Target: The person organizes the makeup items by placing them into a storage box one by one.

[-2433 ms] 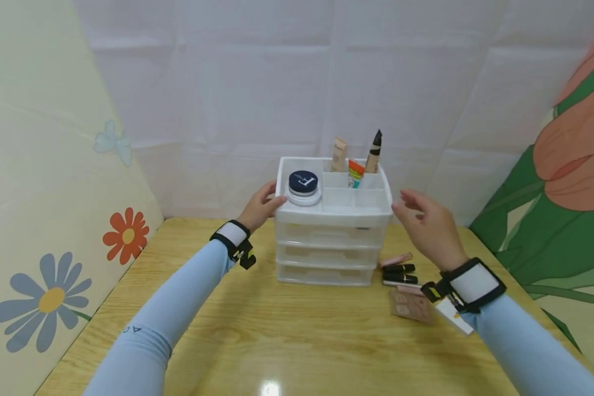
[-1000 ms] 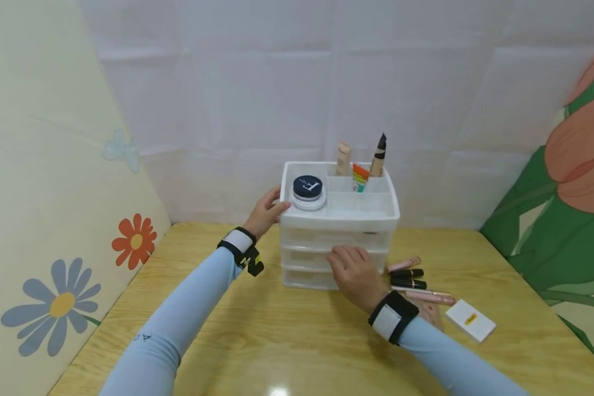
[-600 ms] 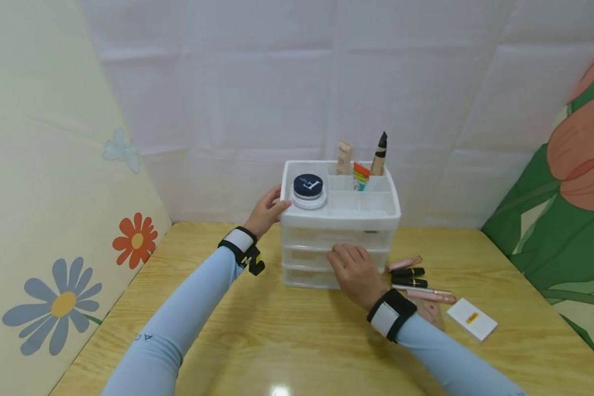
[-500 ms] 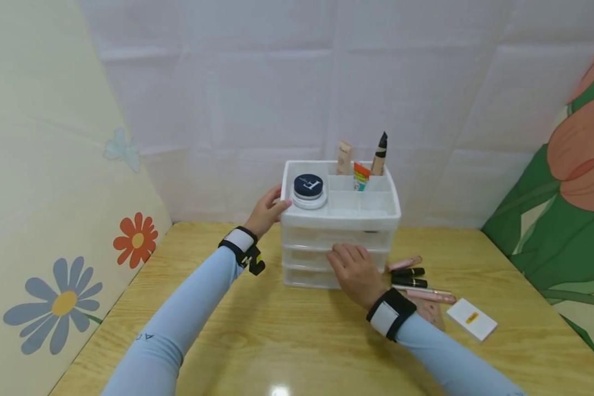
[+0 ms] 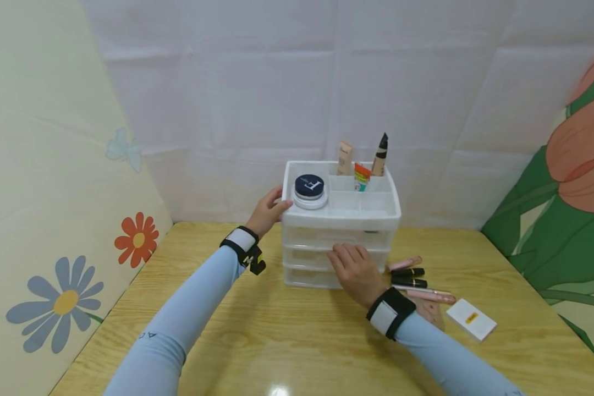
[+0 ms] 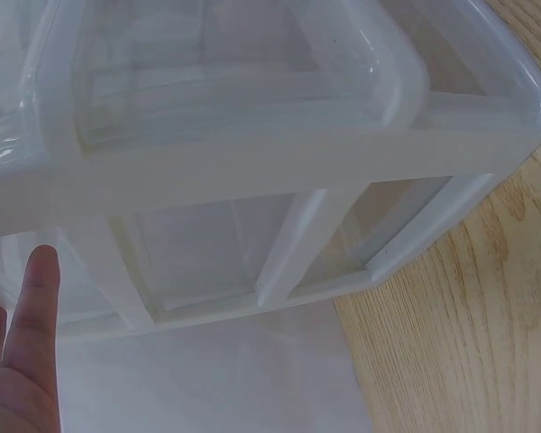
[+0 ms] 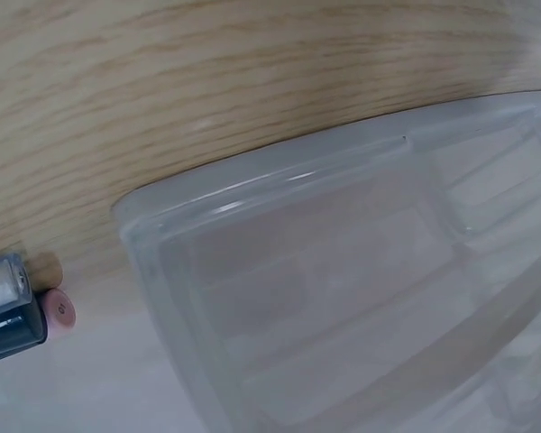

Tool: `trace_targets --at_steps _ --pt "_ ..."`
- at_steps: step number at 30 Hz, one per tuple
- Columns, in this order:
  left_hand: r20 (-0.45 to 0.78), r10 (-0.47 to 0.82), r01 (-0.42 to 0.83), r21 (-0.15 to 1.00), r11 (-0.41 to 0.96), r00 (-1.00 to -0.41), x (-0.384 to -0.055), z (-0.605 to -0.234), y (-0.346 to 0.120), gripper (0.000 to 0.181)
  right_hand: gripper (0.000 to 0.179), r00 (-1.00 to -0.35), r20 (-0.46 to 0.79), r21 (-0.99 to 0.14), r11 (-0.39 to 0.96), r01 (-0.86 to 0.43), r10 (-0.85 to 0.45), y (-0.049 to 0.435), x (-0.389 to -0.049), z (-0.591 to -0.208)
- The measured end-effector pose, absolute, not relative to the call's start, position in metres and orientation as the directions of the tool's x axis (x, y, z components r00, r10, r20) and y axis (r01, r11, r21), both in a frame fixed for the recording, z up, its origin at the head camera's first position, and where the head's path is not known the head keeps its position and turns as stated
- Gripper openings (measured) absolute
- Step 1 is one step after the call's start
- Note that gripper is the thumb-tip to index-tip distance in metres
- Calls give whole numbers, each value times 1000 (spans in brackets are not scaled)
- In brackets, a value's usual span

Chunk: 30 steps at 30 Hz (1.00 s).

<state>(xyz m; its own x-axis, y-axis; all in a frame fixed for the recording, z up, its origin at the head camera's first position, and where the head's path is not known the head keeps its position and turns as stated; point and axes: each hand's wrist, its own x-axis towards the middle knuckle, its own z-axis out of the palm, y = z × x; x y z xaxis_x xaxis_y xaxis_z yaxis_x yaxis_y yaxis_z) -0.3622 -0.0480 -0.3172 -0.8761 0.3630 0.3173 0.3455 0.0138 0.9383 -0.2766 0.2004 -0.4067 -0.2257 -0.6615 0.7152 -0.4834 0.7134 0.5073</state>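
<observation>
A white drawer organizer (image 5: 341,222) with clear drawers stands on the wooden table. At its left side is my left hand (image 5: 266,212), thumb on the top rim and straight fingers (image 6: 36,316) against the side wall. My right hand (image 5: 357,275) is at the front, its bent fingers on the middle drawer's handle, which they hide. All the drawers appear pushed in. The right wrist view shows a clear drawer front (image 7: 316,298) close up. On top sit a dark-lidded jar (image 5: 309,186), a beige tube (image 5: 345,158), a small colourful tube (image 5: 362,177) and a black-capped tube (image 5: 380,155).
Right of the organizer lie a pink tube (image 5: 405,263), black lipstick tubes (image 5: 408,282), a long pink stick (image 5: 430,296), a palette (image 5: 429,312) partly behind the right wrist, and a white box (image 5: 471,319). A white cloth (image 5: 227,110) hangs behind.
My right hand has moved from beside the organizer's right top edge down to its drawer front, then stayed there. The left hand has kept its place at the left side.
</observation>
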Motion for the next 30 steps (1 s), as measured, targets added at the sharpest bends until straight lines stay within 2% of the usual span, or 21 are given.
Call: trace_targets --at_steps 4,11,14,21,30 --pt "315 366 346 938 20 -876 -362 -318 -47 57 35 -216 712 526 712 -465 -668 200 -275 -406" --pt "310 359 343 939 31 -880 -361 -319 -47 57 41 -266 669 559 706 -434 -694 201 -272 -406" --pt "308 358 340 940 30 -882 -362 -320 -47 57 39 -251 670 568 700 -433 -699 202 -273 -407" --pt "299 363 334 942 36 -882 -361 -319 -48 56 31 -168 702 568 686 -455 -692 203 -274 -411" --pt "316 354 345 939 18 -880 -363 -317 -47 55 30 -182 689 564 676 -474 -702 204 -269 -410"
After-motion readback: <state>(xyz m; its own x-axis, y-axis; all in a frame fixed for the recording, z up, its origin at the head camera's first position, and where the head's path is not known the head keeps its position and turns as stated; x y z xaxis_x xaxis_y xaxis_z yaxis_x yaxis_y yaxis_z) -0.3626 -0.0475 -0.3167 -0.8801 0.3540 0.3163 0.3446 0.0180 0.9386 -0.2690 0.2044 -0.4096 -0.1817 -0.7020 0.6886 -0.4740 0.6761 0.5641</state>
